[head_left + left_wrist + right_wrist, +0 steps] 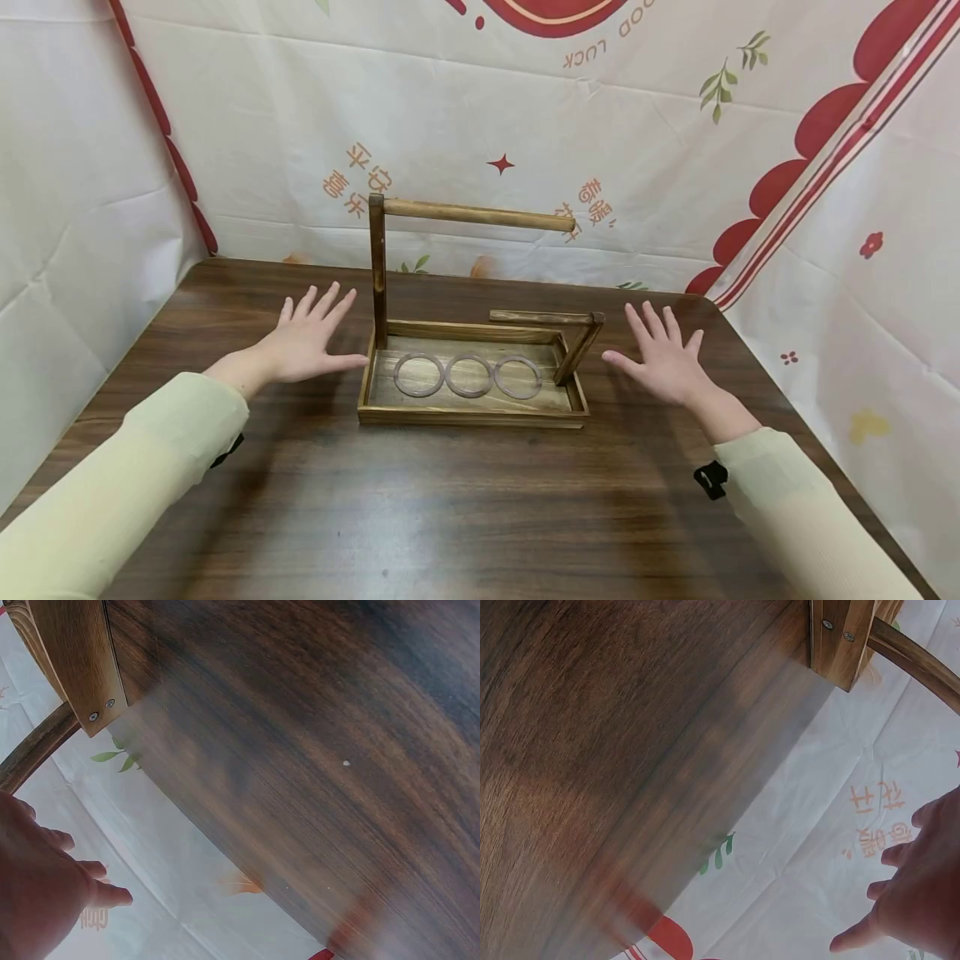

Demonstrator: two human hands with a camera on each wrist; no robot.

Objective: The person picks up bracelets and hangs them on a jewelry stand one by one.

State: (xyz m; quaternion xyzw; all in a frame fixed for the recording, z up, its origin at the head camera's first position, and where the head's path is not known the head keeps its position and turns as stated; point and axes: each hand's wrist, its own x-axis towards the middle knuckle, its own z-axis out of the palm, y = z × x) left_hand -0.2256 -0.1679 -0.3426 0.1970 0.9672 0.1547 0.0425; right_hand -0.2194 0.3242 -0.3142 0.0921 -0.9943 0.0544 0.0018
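Observation:
A wooden tray stand (472,410) sits mid-table, with a tall post carrying a horizontal rod (480,215) and a shorter tilted post with a rod (543,317) on its right. Three clear rings (467,375) lie side by side in the tray. My left hand (309,337) is spread flat with straight fingers just left of the tray, thumb close to its wall. My right hand (662,356) is spread the same way to the right of the tray. Neither hand holds anything. The wrist views show the tray's corner (82,671) (840,637) and each hand's fingers (67,877) (907,900).
The dark wood table (450,508) stretches toward me in front of the tray. A white printed cloth (525,125) hangs behind and along both sides, close to the table's edges.

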